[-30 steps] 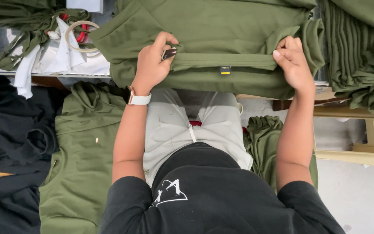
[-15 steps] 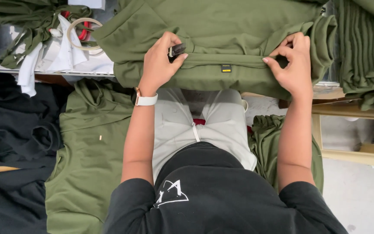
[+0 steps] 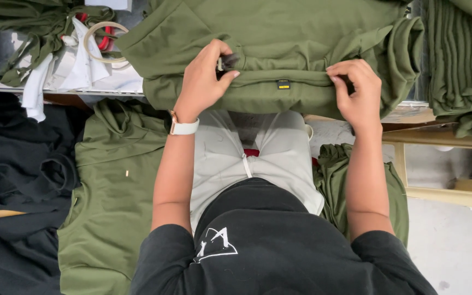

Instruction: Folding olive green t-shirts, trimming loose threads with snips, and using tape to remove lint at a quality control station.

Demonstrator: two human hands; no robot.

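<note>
Olive garments crowd the counter (image 3: 110, 87); both hands, left hand (image 3: 203, 82) and right hand (image 3: 359, 95), pinch the folded green garment (image 3: 279, 43): keep its near edge level and taut

Even, bright overhead light falls flat across the scene, with soft shadows under the folded olive garment (image 3: 279, 49) and beneath the forearms. No glare shows. The black fabric (image 3: 12, 180) at left loses detail in darkness. Focus is sharp at center, with slight wide-angle stretching toward the frame's edges.
</note>
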